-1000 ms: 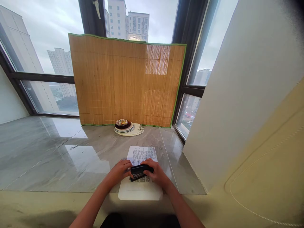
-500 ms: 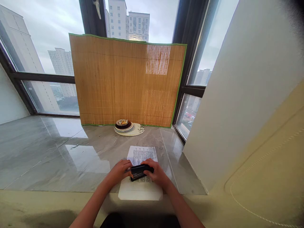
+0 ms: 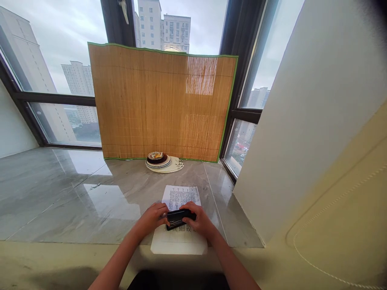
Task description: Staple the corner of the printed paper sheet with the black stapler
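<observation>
A black stapler (image 3: 174, 216) is held between my two hands over a printed sheet of paper (image 3: 181, 195), its upper arm raised from its base at the left end. My right hand (image 3: 198, 219) wraps round the stapler's right end. At the opposite end, the fingers of my left hand (image 3: 154, 218) are closed against the stapler's front tip; whether a small piece is pinched there too is too small to tell. Under the printed sheet lies a pale, round-cornered board or sheet (image 3: 178, 247), reaching past the ledge's front edge.
Behind the paper, a stack of plates (image 3: 157, 161) rests beside a white oval plate (image 3: 176, 164) on the grey tiled ledge (image 3: 127, 177). A bamboo mat (image 3: 157, 104) with green edging stands against the windows. To the right, a white wall (image 3: 290, 133) slants in beside the ledge.
</observation>
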The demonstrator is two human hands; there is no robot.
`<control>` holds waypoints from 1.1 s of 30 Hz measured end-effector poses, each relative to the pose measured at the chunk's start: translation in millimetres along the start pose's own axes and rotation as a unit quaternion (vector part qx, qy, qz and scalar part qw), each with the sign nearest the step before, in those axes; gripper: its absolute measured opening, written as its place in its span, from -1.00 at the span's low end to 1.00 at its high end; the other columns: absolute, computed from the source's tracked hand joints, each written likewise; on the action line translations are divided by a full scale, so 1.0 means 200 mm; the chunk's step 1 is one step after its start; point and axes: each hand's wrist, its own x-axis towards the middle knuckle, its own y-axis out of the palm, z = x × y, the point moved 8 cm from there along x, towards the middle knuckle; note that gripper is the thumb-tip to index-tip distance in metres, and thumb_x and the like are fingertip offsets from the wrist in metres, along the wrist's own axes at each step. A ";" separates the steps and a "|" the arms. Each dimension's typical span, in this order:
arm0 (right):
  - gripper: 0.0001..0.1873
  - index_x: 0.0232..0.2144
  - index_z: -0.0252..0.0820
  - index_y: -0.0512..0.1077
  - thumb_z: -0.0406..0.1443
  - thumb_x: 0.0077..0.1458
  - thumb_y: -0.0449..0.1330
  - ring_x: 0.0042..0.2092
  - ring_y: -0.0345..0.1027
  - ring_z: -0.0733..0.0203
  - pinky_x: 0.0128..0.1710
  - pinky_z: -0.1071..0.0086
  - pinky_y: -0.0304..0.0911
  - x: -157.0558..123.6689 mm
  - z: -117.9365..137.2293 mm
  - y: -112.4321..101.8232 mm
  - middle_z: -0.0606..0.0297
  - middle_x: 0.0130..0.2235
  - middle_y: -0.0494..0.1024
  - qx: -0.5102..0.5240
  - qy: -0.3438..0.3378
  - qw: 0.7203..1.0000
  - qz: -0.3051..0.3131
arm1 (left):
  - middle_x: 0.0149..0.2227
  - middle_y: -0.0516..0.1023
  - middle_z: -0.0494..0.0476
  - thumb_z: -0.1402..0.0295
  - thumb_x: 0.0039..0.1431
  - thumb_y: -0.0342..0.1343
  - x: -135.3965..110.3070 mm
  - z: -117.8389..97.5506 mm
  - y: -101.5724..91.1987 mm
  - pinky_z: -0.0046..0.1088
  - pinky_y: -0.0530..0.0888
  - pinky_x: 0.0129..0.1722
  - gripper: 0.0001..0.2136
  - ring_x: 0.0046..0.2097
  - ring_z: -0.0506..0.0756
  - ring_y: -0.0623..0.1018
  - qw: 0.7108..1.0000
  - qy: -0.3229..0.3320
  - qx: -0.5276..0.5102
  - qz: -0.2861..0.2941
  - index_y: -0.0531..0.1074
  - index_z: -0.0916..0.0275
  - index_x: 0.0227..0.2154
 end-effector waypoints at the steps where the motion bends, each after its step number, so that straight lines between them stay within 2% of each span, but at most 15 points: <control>1: -0.66 -0.03 -0.08 0.56 -0.34 0.11 0.36 -0.08 0.42 0.10 -0.02 0.23 0.28 0.00 0.00 0.00 0.23 -0.14 0.59 -0.002 -0.002 1.000 -0.003 | -0.19 0.58 0.11 0.29 0.23 0.31 0.00 0.00 0.00 -0.34 0.33 -0.09 -0.86 -0.14 0.16 0.51 1.000 -0.002 0.000 -0.001 0.52 0.19 -0.21; 5: -0.63 -0.02 -0.06 0.57 -0.38 0.09 0.34 -0.06 0.44 0.09 0.02 0.20 0.30 -0.01 0.01 0.02 0.23 -0.14 0.62 -0.005 -0.013 1.000 -0.011 | -0.23 0.57 0.09 0.20 0.19 0.35 0.01 0.00 -0.01 -0.36 0.34 -0.13 -0.79 -0.17 0.15 0.50 1.000 -0.004 -0.002 -0.008 0.52 0.21 -0.26; 7: -0.66 -0.05 -0.05 0.58 -0.39 0.11 0.30 -0.06 0.45 0.08 0.02 0.19 0.33 -0.02 0.00 -0.03 0.24 -0.14 0.63 -0.009 -0.006 0.999 -0.041 | -0.25 0.57 0.09 0.16 0.17 0.36 0.01 0.00 -0.01 -0.36 0.34 -0.14 -0.75 -0.18 0.14 0.50 1.000 0.000 -0.007 -0.012 0.51 0.21 -0.28; 10: -0.67 -0.05 -0.04 0.58 -0.37 0.12 0.25 -0.04 0.47 0.07 0.03 0.18 0.36 -0.08 -0.09 -0.26 0.23 -0.09 0.62 -0.029 0.039 0.991 -0.124 | -0.25 0.57 0.09 0.12 0.18 0.34 0.01 0.01 0.00 -0.35 0.34 -0.13 -0.74 -0.18 0.14 0.50 1.000 0.004 -0.018 -0.014 0.51 0.20 -0.31; 14: -0.66 -0.04 -0.08 0.58 -0.24 0.11 0.26 0.03 0.47 -0.02 0.14 0.05 0.32 -0.19 -0.25 -0.69 0.17 -0.02 0.62 -0.102 0.093 0.957 -0.253 | -0.15 0.58 0.10 0.15 0.31 0.22 -0.01 0.01 -0.01 -0.31 0.35 -0.05 -0.81 -0.10 0.16 0.53 0.999 -0.004 -0.034 -0.021 0.53 0.16 -0.23; 16: -0.63 -0.04 -0.12 0.58 -0.18 0.09 0.27 0.04 0.47 -0.07 0.15 0.00 0.31 -0.23 -0.32 -0.82 0.13 -0.02 0.62 -0.132 0.116 0.945 -0.274 | -0.12 0.58 0.11 0.18 0.35 0.17 -0.01 0.00 -0.01 -0.29 0.36 -0.03 -0.84 -0.07 0.17 0.55 0.999 -0.005 -0.025 -0.024 0.53 0.13 -0.18; 17: -0.63 -0.05 -0.13 0.59 -0.17 0.09 0.27 0.03 0.48 -0.08 0.15 -0.02 0.31 -0.23 -0.35 -0.86 0.12 -0.03 0.62 -0.143 0.123 0.943 -0.274 | -0.12 0.58 0.11 0.19 0.35 0.16 0.00 0.00 -0.02 -0.28 0.36 -0.03 -0.84 -0.08 0.18 0.55 1.000 -0.004 -0.016 -0.025 0.53 0.13 -0.17; 21: -0.65 -0.05 -0.10 0.60 -0.19 0.12 0.27 0.02 0.48 -0.04 0.13 0.01 0.33 -0.22 -0.40 -0.84 0.14 -0.05 0.63 -0.159 0.122 0.952 -0.232 | -0.13 0.59 0.14 0.28 0.42 0.05 0.11 -0.09 -0.05 -0.25 0.38 -0.03 -0.84 -0.08 0.18 0.55 1.000 0.020 0.007 -0.013 0.52 0.14 -0.17; 25: -0.68 -0.03 -0.06 0.60 -0.23 0.15 0.26 0.00 0.46 -0.01 0.10 0.06 0.34 -0.18 -0.38 -0.78 0.18 -0.06 0.62 -0.151 0.126 0.962 -0.188 | 0.05 0.58 0.14 0.30 0.39 0.08 0.34 -0.26 -0.02 -0.19 0.36 0.14 -0.82 0.11 0.21 0.52 0.988 0.147 -0.020 0.043 0.52 0.07 -0.04; 27: -0.68 -0.02 -0.06 0.60 -0.24 0.17 0.25 0.00 0.45 0.00 0.10 0.07 0.33 -0.18 -0.37 -0.77 0.18 -0.06 0.62 -0.151 0.128 0.965 -0.175 | 0.22 0.50 0.17 0.23 0.34 0.16 0.44 -0.32 0.02 -0.11 0.29 0.25 -0.71 0.25 0.26 0.44 0.978 0.194 -0.036 0.069 0.48 0.04 0.09; 30: -0.67 0.01 -0.03 0.58 -0.26 0.20 0.24 0.01 0.44 0.01 0.10 0.09 0.34 -0.17 -0.36 -0.76 0.19 -0.05 0.61 -0.153 0.126 0.968 -0.156 | 0.38 0.33 0.15 0.15 0.31 0.18 0.53 -0.34 0.10 0.00 0.16 0.34 -0.55 0.37 0.32 0.31 0.971 0.217 -0.043 0.091 0.38 -0.05 0.25; 33: -0.64 0.07 0.02 0.56 -0.30 0.24 0.21 0.02 0.44 0.03 0.09 0.11 0.35 -0.16 -0.35 -0.75 0.20 -0.02 0.60 -0.158 0.115 0.971 -0.139 | 0.41 0.28 0.09 0.15 0.34 0.13 0.54 -0.34 0.14 0.06 0.14 0.31 -0.51 0.36 0.34 0.31 0.971 0.219 -0.038 0.089 0.30 -0.16 0.31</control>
